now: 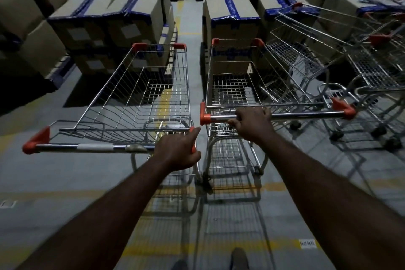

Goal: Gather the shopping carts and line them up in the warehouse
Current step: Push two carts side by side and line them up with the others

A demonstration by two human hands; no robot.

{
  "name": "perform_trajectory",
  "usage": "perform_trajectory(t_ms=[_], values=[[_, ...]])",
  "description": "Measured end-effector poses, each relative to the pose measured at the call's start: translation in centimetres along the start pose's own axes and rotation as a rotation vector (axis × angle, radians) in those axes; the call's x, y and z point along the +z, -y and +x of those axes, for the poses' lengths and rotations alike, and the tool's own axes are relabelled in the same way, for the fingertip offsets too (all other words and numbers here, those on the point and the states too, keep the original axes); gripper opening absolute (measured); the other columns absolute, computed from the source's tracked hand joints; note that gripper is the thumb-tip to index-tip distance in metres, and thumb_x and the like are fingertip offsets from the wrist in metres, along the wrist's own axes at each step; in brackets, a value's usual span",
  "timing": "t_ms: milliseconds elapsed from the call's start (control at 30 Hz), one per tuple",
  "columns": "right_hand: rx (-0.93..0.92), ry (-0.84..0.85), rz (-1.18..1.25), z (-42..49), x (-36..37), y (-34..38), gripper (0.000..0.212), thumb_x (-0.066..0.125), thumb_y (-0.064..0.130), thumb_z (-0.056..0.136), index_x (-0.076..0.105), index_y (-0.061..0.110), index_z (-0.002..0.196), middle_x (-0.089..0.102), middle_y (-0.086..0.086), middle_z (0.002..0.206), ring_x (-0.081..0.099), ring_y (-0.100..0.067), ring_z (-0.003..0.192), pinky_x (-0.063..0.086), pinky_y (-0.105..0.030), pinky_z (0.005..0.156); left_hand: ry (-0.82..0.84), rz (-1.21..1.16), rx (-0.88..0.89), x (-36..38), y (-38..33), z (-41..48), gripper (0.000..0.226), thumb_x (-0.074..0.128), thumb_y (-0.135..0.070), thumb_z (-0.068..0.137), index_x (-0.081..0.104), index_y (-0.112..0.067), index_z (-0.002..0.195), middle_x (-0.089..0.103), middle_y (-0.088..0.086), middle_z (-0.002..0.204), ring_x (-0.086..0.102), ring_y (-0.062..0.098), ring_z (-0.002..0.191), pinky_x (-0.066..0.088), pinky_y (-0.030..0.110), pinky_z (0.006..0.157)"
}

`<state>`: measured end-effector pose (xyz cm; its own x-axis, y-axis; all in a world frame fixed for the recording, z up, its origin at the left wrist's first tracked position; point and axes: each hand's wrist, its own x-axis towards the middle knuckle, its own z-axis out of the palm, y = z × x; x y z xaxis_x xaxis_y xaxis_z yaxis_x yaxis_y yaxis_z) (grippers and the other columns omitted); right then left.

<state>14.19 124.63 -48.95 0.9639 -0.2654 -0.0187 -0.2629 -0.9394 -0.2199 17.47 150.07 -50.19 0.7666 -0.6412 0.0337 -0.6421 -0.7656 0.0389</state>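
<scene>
Transport step is in hand: left hand [178,151] grips the left cart [140,98] handle, right hand [252,121] grips the right cart [247,85] handle. Parked carts [328,54] stand near right; the next move likely calls for steering both alongside them.

Two carts abreast: left cart [140,94], right cart [247,85]; parked carts [341,54] further right; boxes [114,19] ahead.

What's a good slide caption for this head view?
Left hand grips left cart, right hand grips right cart, near parked carts and taped boxes.
</scene>
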Motion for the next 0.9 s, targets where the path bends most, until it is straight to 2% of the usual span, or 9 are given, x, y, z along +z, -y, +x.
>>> perform_trajectory(t_ms=[133,267,433,533,700,833,900], values=[[-0.027,-0.006,-0.010,0.2,0.1,-0.5,0.028,0.048,0.061,0.093,0.051,0.033,0.089,0.061,0.000,0.103,0.050,-0.025,0.112,0.023,-0.047,0.103,-0.005,-0.021,-0.001,-0.6,1.0,2.7,0.075,0.054,-0.053,0.087,0.022,-0.032,0.152,0.069,0.000,0.087,0.066,0.027,0.081,0.054,0.038,0.077],[-0.037,-0.019,0.003,1.8,-0.1,-0.5,0.031,0.049,0.062,0.092,0.055,0.031,0.089,0.061,0.002,0.099,0.049,-0.026,0.112,0.022,-0.046,0.100,0.015,-0.005,-0.032,-0.4,2.0,4.8,0.082,0.052,-0.055,0.084,0.017,-0.032,0.154,0.067,0.000,0.084,0.065,0.026,0.077,0.055,0.037,0.074],[-0.024,0.012,0.049,4.4,-0.6,-1.4,0.031,0.052,0.060,0.092,0.056,0.030,0.085,0.060,0.003,0.096,0.048,-0.024,0.113,0.017,-0.046,0.104,0.048,-0.057,-0.070,-0.6,2.5,8.5,0.088,0.057,-0.056,0.083,0.015,-0.027,0.155,0.067,0.001,0.093,0.065,0.027,0.085,0.055,0.039,0.079],[0.007,0.038,0.023,7.0,-1.2,-2.9,0.037,0.048,0.065,0.091,0.059,0.030,0.090,0.064,0.002,0.099,0.052,-0.026,0.113,0.016,-0.052,0.108,0.087,-0.102,-0.120,-0.4,1.8,10.9,0.091,0.059,-0.059,0.079,0.017,-0.024,0.152,0.067,0.004,0.097,0.064,0.029,0.088,0.056,0.043,0.077],[0.022,0.072,0.028,11.0,-1.4,-3.2,0.038,0.044,0.068,0.091,0.056,0.031,0.088,0.065,0.000,0.106,0.052,-0.030,0.119,0.017,-0.062,0.111,0.090,-0.131,-0.153,0.1,2.0,12.1,0.087,0.061,-0.054,0.079,0.019,-0.024,0.150,0.068,0.006,0.110,0.064,0.031,0.097,0.054,0.041,0.077],[0.010,0.080,0.017,12.3,-1.2,-2.8,0.046,0.042,0.067,0.092,0.062,0.029,0.109,0.064,-0.002,0.116,0.046,-0.033,0.127,0.009,-0.066,0.112,0.089,-0.138,-0.117,0.8,1.3,11.7,0.088,0.060,-0.055,0.082,0.016,-0.026,0.152,0.068,0.004,0.107,0.065,0.029,0.093,0.054,0.040,0.076],[0.007,0.082,0.039,12.2,-1.3,-2.8,0.041,0.044,0.066,0.092,0.059,0.029,0.098,0.064,-0.001,0.112,0.048,-0.031,0.125,0.008,-0.065,0.112,0.085,-0.131,-0.115,1.0,1.4,11.4,0.088,0.060,-0.055,0.081,0.015,-0.027,0.152,0.068,0.002,0.106,0.065,0.028,0.092,0.052,0.038,0.074]])
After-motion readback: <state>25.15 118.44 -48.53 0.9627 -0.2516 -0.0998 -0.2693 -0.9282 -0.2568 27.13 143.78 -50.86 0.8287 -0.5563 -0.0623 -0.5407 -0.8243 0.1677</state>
